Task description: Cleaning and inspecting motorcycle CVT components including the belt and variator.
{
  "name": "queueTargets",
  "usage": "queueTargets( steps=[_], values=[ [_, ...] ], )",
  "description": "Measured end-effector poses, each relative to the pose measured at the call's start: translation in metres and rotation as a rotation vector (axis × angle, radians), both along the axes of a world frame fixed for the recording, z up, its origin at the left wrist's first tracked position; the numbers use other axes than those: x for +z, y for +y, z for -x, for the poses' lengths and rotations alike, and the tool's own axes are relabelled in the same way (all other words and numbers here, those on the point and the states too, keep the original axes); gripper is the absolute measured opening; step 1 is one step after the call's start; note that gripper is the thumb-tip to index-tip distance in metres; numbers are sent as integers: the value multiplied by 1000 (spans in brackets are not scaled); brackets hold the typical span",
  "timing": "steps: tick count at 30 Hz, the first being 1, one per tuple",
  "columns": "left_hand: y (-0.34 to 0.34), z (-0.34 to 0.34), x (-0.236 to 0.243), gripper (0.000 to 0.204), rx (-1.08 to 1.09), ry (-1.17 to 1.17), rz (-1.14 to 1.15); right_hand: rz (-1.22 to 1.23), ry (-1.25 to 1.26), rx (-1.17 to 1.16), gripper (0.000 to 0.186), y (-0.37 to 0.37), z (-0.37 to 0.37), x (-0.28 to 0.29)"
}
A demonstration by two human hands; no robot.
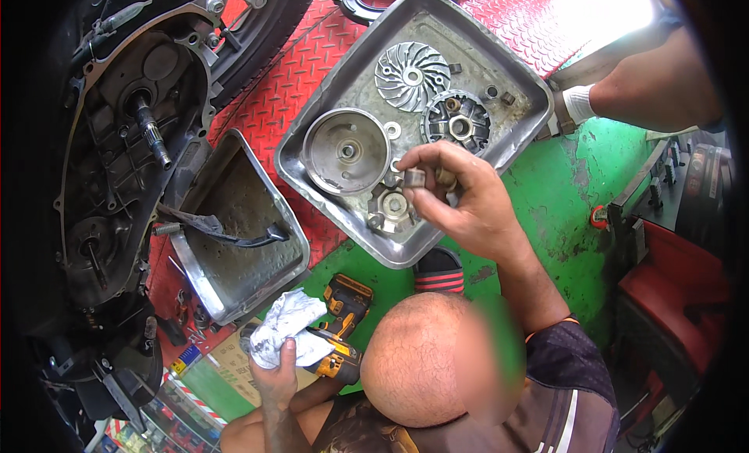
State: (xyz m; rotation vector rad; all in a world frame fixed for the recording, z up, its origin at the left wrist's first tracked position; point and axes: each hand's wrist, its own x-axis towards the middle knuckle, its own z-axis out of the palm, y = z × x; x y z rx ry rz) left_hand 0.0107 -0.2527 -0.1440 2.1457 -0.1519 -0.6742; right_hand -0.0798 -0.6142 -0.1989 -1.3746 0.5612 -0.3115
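My right hand (468, 199) pinches a small metal roller (414, 178) between thumb and forefinger, above the near side of a grey metal tray (312, 125). Another small cylindrical piece (445, 178) shows among its curled fingers. Below these fingertips lies a lobed metal plate (392, 206). Around it in the tray are a clutch bell (348, 151), a finned pulley face (412, 75), a variator body (460, 125) and a washer (392, 130). My left hand (275, 379) grips a crumpled white cloth (290, 326), beside a yellow-and-black cordless impact driver (340, 362).
At left stands an opened scooter engine case (109, 164) with bare shafts. A second metal tray (234, 250) sits beside it, crossed by a black strap. Another person's leg with a white sock (579, 103) reaches in at right. A red tool cabinet (671, 273) borders the green floor.
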Motion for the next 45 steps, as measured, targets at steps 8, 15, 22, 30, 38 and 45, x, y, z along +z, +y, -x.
queueTargets(
  steps=[8, 15, 22, 30, 38, 45],
  values=[
    [-1, 1, 0, 31, 20, -9, 11, 771, 310, -291, 33, -30, 3, -38],
    [-3, -1, -2, 32, -32, -4, -1, -165, -83, -14, 35, -21, 11, -20],
    [-2, 0, -2, 32, 0, 23, 38, -413, -308, 173, 28, -3, 7, 0],
    [0, 0, -3, 33, 3, 26, 15, -491, -413, 221, 29, 5, 9, 8],
    [4, -2, -5, 33, -36, 12, 14, -280, -426, 182, 26, 5, 5, 8],
    [8, 0, -6, 34, -29, 10, -4, -225, -403, 155, 28, 8, 7, 14]
  ],
)
